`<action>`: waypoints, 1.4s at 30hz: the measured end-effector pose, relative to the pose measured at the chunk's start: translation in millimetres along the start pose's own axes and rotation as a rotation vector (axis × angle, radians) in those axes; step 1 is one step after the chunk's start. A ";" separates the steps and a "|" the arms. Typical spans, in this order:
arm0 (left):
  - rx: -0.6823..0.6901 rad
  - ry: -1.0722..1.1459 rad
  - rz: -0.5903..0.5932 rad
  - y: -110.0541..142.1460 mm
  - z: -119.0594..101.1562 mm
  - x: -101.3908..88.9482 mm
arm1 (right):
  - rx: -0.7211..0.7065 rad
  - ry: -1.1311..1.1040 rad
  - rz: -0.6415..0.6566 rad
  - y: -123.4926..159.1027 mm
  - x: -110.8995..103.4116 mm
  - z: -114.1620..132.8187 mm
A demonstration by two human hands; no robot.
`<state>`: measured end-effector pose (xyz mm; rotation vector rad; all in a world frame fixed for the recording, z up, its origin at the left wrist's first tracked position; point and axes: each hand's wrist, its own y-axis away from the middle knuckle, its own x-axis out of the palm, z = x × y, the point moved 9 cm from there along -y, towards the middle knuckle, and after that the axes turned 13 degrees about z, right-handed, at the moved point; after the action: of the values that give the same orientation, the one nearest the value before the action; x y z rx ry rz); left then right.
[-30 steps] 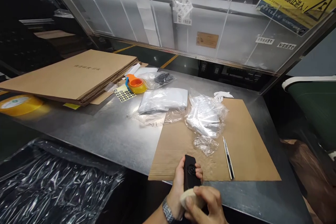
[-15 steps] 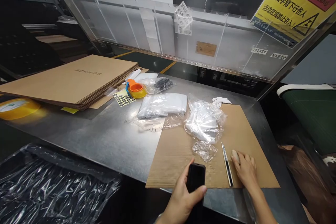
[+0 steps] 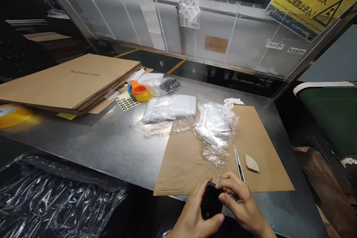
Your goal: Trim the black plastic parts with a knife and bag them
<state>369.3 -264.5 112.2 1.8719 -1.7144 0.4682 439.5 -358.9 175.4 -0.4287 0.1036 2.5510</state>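
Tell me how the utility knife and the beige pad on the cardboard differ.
The utility knife is long and slim, while the beige pad is short and wedge-shaped with one curved edge. The knife mixes silvery-white and dark parts; the pad is a single plain beige. The knife lies left of the pad. Both rest on the brown cardboard sheet, apart from each other.

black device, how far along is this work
Looks done with: the beige pad, lying on the cardboard. In progress: the left hand holds the black device, the right hand at its upper edge. Remaining: the device isn't set down; anything more, I can't tell.
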 end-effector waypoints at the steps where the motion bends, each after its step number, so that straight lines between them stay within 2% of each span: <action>1: 0.003 -0.011 -0.015 0.8 1.7 -1.3 | 0.002 -0.004 0.000 0.3 -0.9 -1.7; 4: 0.010 -0.122 -0.060 2.6 1.2 -4.2 | 0.019 -0.016 -0.007 1.1 -2.3 -5.7; 9: -0.065 -0.236 -0.001 0.9 0.9 1.5 | 0.052 -0.059 -0.044 2.9 -3.2 -12.1; 12: -0.092 -0.279 -0.004 1.0 -1.2 1.1 | 0.051 -0.077 -0.030 3.1 -2.1 -14.5; 15: -0.092 -0.206 0.006 -1.0 -3.4 1.4 | 0.046 -0.115 -0.037 2.4 -1.9 -17.0; 17: -0.134 -0.048 0.065 -4.7 1.7 5.0 | 0.055 -0.170 -0.071 2.3 -1.3 -21.0; 19: -0.251 0.160 0.160 -7.5 15.1 12.0 | 0.074 -0.172 -0.125 3.3 -0.3 -26.5; 22: -0.549 0.348 0.331 -1.3 43.5 25.8 | 0.182 0.043 -0.229 9.2 -3.8 -42.8; 24: -0.677 0.354 0.372 3.6 55.1 26.7 | 0.286 0.202 -0.318 16.0 -14.6 -61.1; 25: -0.691 0.353 0.350 3.3 56.8 24.2 | 0.336 0.265 -0.376 20.3 -23.2 -71.6; 28: -0.552 0.417 0.164 -6.3 45.0 11.0 | 0.464 0.442 -0.555 32.9 -52.8 -100.8; 31: -0.443 0.501 0.036 -11.7 30.3 5.2 | 0.561 0.619 -0.617 35.1 -67.8 -119.4; 34: -0.398 0.578 -0.006 -15.2 20.6 5.0 | 0.611 0.703 -0.580 31.7 -68.0 -127.3; 37: -0.279 0.602 -0.056 -20.5 5.7 -2.9 | 0.618 0.704 -0.514 33.4 -64.8 -126.0; 40: -0.181 0.602 -0.132 -22.6 -7.3 -14.1 | 0.575 0.648 -0.439 40.5 -56.1 -113.4; 42: -0.154 0.600 -0.189 -22.5 -11.8 -20.0 | 0.501 0.593 -0.386 44.1 -43.4 -95.1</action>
<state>390.4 -240.7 105.9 1.5529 -1.1320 0.7119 477.6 -433.4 98.9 -0.8844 0.7745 1.8630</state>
